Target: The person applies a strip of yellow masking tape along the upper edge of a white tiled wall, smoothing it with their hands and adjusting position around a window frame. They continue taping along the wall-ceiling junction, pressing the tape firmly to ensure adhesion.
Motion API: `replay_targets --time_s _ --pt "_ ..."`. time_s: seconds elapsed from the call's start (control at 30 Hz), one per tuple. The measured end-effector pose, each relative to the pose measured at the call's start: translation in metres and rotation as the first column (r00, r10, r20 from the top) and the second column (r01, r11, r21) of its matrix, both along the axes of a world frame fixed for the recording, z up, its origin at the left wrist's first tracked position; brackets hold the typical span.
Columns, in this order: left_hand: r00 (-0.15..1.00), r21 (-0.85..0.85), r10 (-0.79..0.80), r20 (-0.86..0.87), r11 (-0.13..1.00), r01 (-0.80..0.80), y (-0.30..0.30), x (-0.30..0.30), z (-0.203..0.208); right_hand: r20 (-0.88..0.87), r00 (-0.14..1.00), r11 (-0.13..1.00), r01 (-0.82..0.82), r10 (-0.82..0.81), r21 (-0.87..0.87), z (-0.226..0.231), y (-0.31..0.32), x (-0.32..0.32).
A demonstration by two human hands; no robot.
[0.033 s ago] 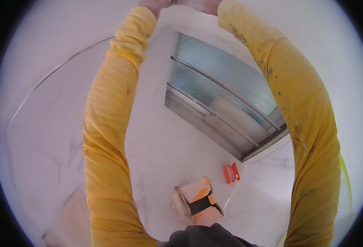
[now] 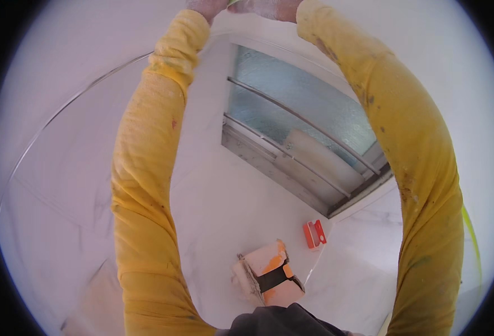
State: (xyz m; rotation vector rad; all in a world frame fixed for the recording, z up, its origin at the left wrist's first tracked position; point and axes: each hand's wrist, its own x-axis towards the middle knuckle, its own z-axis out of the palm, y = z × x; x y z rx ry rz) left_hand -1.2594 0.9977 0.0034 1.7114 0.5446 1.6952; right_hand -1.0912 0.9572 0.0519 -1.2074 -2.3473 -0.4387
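Both my arms, in paint-spotted yellow sleeves, reach up past the window. At the top edge, my left hand and my right hand, whitened with dust, come close together against the white surface. Their fingers are mostly cut off by the picture's edge, so I cannot tell whether they are open or closed. A thin yellow-green sliver shows between the hands; its kind and which hand touches it are unclear.
A window with textured glass and metal bars is set between my arms. Lower down are a dusty orange-and-pale box-like thing with a dark band and a small red-and-white object. A yellow-green strip hangs beside my right sleeve.
Slightly more of both hands shows at the top edge, and the yellow-green sliver between them is plainer. The window has shifted slightly left in the view.
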Motion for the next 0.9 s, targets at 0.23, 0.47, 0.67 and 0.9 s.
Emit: replay_targets --time_s 0.23,0.47,0.67,0.9 --pt "0.272 0.596 0.946 -0.177 0.323 -0.735 0.121 0.001 -0.025 -0.04 0.999 0.98 0.025 -0.018 0.197 -0.003 -0.139 0.115" --pt "0.374 0.548 0.832 -0.411 0.553 -0.628 0.085 0.078 -0.068 0.045 0.913 0.872 0.371 -0.405 0.32 -0.068 -0.254 0.316" --pt "0.372 0.581 0.81 -0.454 0.586 -0.566 0.131 0.027 -0.09 0.218 0.903 0.887 0.275 -0.371 0.37 -0.102 -0.252 0.345" --pt "0.439 0.444 0.667 -0.602 0.737 -0.509 0.097 0.027 -0.095 0.202 0.931 0.909 0.22 -0.304 0.353 -0.097 -0.264 0.349"
